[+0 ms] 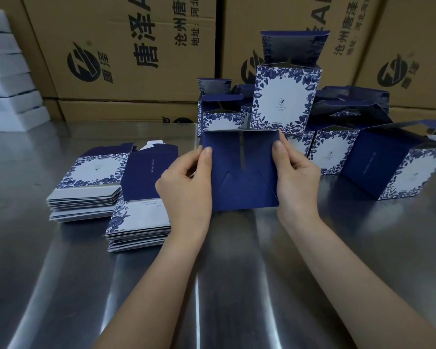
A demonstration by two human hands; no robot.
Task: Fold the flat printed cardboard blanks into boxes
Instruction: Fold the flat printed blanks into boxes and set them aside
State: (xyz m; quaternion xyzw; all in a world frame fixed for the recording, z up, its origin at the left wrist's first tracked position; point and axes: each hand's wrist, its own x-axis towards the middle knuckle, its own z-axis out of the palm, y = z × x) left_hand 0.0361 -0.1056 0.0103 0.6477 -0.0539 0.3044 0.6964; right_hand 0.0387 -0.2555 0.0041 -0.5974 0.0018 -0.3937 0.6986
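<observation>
A dark blue box with its folded bottom flaps facing me is held over the steel table at the centre. My left hand grips its left side, thumb on the blue face. My right hand grips its right side, thumb near the top corner. Two stacks of flat blue-and-white floral blanks lie on the table to the left of my left hand.
Several folded floral boxes with open lids stand and lie behind and to the right of my hands, one large box on its side. Big brown cartons wall off the back. White foam slabs are stacked far left.
</observation>
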